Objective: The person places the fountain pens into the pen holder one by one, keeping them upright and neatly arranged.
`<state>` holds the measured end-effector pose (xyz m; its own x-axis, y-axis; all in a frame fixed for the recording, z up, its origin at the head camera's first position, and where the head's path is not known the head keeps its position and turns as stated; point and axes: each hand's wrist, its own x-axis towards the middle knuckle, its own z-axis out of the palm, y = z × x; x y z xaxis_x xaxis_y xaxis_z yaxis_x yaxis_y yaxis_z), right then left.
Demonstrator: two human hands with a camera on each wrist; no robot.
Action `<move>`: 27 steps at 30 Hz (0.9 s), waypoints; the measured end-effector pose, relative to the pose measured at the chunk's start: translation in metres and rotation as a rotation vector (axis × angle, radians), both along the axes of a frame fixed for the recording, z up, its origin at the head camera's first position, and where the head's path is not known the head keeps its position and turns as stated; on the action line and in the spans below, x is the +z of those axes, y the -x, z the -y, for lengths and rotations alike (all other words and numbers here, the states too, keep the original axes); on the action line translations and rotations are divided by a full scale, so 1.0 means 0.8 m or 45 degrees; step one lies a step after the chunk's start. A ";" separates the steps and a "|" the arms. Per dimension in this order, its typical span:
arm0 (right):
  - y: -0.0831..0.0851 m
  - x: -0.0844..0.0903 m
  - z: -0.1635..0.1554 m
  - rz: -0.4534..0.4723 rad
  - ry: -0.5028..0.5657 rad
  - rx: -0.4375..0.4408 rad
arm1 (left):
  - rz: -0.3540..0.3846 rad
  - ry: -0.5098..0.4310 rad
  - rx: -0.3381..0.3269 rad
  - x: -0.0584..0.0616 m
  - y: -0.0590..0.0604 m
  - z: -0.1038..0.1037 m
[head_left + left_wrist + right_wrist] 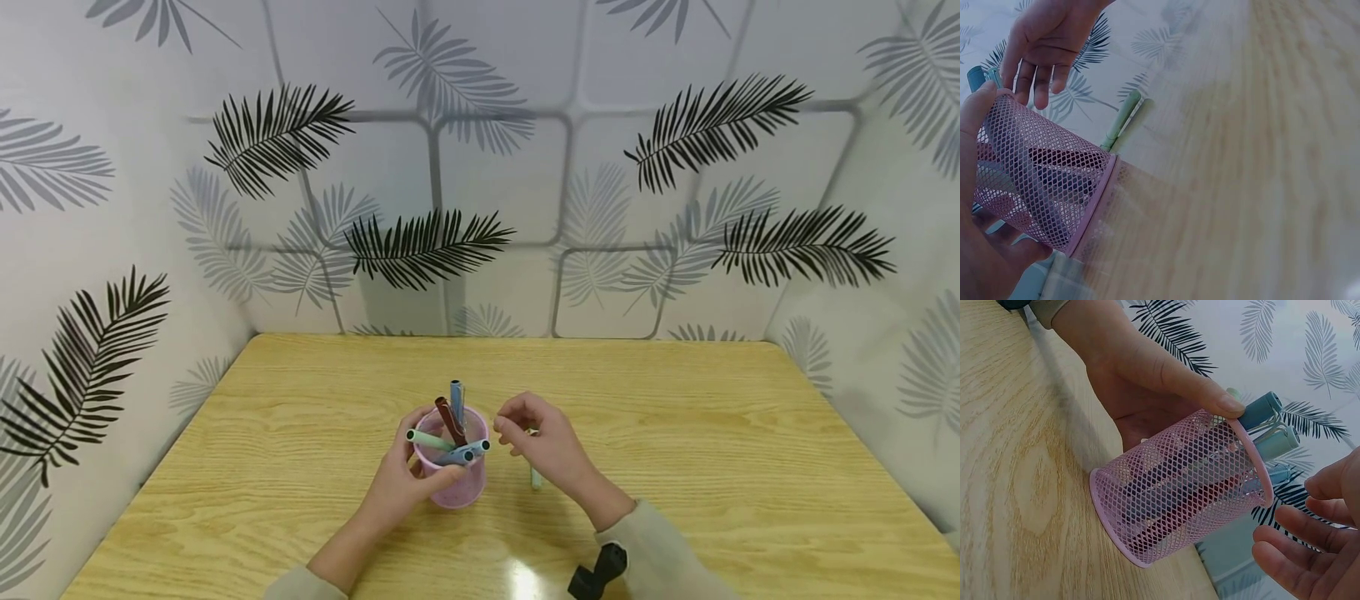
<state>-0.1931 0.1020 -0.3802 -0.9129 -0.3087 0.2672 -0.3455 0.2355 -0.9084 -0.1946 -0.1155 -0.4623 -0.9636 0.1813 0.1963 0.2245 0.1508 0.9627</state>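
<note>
My left hand grips a pink mesh pen cup, thumb at the near side of the rim and fingers round the far left. The cup stands on the table with several capped pens leaning in it: a dark red pen, a light green pen and some blue ones, including one upright blue pen. Just right of the rim is my right hand, fingers loosely bent and holding nothing, as the right wrist view shows. Another light green pen lies on the table, partly hidden beneath that hand in the head view.
The wood-grain table extends to a wall covered in leaf-patterned sheeting, which also runs along both sides. A black wrist device sits at the right sleeve.
</note>
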 end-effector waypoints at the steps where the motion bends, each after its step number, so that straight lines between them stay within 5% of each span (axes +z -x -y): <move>1: 0.001 -0.001 -0.001 0.001 0.000 -0.004 | -0.001 -0.002 -0.002 0.000 0.000 0.000; 10: 0.029 -0.038 -0.013 0.008 -0.016 -0.073 | 0.003 -0.011 -0.006 0.001 0.001 0.000; 27: 0.047 -0.056 -0.028 0.035 -0.039 -0.195 | -0.004 -0.030 -0.021 0.000 0.001 0.001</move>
<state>-0.2304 0.1241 -0.4251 -0.9567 -0.1726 0.2343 -0.2786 0.3112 -0.9086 -0.1953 -0.1160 -0.4627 -0.9600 0.1926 0.2034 0.2295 0.1244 0.9653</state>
